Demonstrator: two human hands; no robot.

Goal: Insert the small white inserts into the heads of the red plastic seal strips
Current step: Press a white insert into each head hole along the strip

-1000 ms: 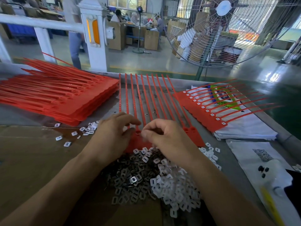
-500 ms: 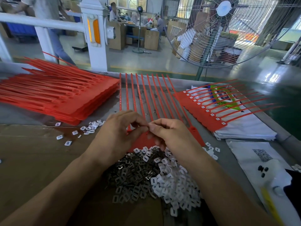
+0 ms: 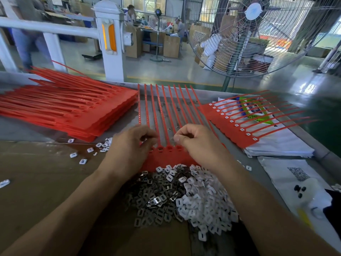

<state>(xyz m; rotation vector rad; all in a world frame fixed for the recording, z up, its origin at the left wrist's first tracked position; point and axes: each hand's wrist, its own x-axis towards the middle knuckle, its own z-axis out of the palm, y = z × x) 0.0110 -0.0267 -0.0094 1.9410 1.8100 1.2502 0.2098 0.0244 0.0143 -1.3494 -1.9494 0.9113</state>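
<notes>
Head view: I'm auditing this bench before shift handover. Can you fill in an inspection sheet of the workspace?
Surface: grey bench, brown cardboard sheet at front left.
Job's things: red seal strip comb under both hands; unfilled stack left; filled comb right; white inserts and metal clips heaped in front.
Clutter: stray inserts; white bags.
Grip: left hand curled; right hand pinching a small piece, unclear.
Cables: nothing seen.
Surroundings: big fan, white post, seated workers.

I see bright daylight from the far windows (image 3: 147, 4) glaring on the glossy floor (image 3: 302, 84), with wide-angle bending and blurred edges.
</notes>
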